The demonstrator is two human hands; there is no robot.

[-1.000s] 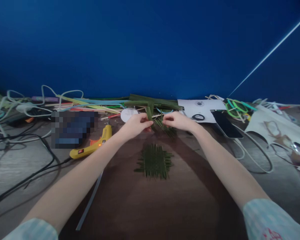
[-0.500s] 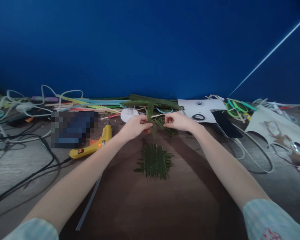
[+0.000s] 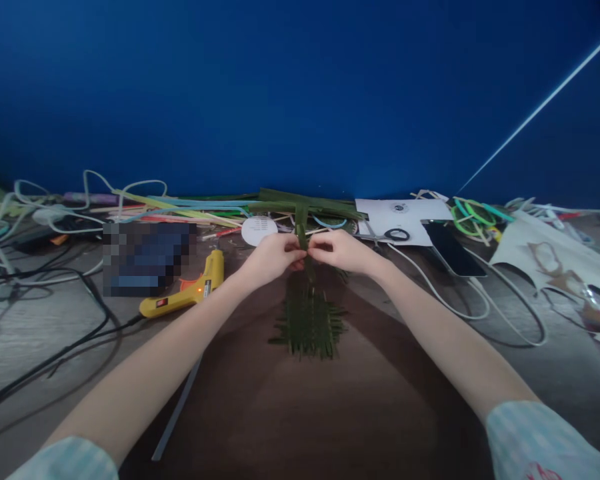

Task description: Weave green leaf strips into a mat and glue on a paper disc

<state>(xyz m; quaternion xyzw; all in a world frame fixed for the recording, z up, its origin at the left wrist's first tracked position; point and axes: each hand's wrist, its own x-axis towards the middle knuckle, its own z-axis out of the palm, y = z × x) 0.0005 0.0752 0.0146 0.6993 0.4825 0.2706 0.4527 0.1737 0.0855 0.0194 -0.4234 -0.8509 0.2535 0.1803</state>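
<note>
In the middle of the head view, a long green leaf strip (image 3: 301,230) stands upright between my hands. My left hand (image 3: 271,256) pinches it from the left side. My right hand (image 3: 339,252) has its thumb and fingertips closed on the strip's right edge, almost touching the left fingers. Just below them, a small woven mat of green leaf strips (image 3: 313,328) lies flat on the brown table, with uneven ends poking out. Several loose cut strips (image 3: 342,274) are mostly hidden behind my right hand.
To the left lie a yellow glue gun (image 3: 184,297) with its light on and a pixelated dark object (image 3: 150,259). Behind are long leaves (image 3: 310,202), a white round label (image 3: 259,231) and white paper (image 3: 410,215). A phone (image 3: 454,249) with a cable lies right.
My right hand has moved left, away from the loose cut strips, and now meets the leaf strip beside my left hand. The left hand has barely moved.
</note>
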